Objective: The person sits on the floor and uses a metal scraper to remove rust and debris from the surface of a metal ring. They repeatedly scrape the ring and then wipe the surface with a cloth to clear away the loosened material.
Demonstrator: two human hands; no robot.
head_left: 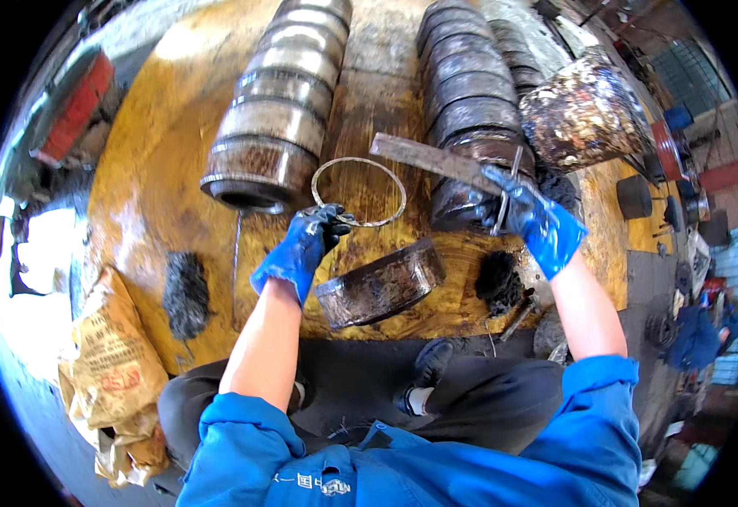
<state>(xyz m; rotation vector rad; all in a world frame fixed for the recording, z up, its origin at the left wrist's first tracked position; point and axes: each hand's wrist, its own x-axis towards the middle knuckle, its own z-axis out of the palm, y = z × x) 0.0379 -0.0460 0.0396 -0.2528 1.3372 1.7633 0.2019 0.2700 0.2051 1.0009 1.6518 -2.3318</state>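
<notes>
My left hand (301, 249), in a blue glove, pinches the lower edge of a thin metal ring (359, 160) held above the table. In my gloved right hand (548, 228) is a long flat metal bar (428, 158), its free end pointing left toward the ring. A thin metal rod (502, 211) crosses the bar at the same hand; whether my fingers grip it too I cannot tell. Below and between my hands, a wide, dark, greasy metal collar (386, 285) lies tilted on the yellow, oil-stained table (149, 177).
Two rows of metal cylinders run away from me, a left row (272, 127) and a darker right row (474, 101). Dark clumps lie left (185, 296) and right (498, 283). A splattered container (588, 110) stands far right; a brown sack (115, 359) slumps at the left.
</notes>
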